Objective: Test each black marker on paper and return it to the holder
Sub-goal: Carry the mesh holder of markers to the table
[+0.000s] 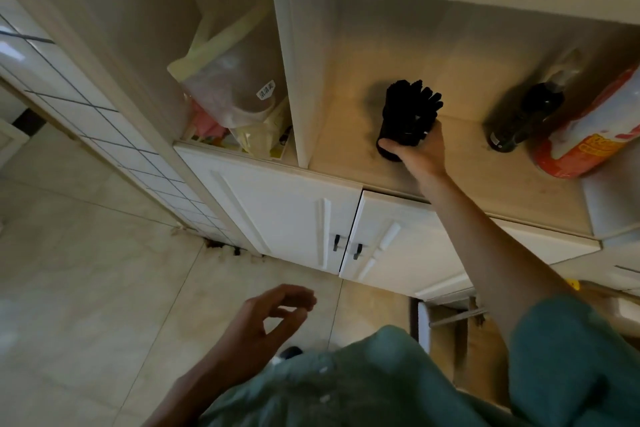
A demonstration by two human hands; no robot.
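Gripped low by the right hand (420, 149) at frame centre, the holder (398, 135) of black markers (412, 104) is judged merely fetched — paper must be found, left hand (266, 319) loosely curled, empty.

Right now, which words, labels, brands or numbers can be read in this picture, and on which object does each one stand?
White label on the clear plastic container in the left compartment: a few printed characters, too blurred to read.
Red and orange package at the right edge: yellow print, too blurred to read.
Dark bottle: small white mark near its base, unreadable.
Black marker holder, held by the right hand: no text visible.
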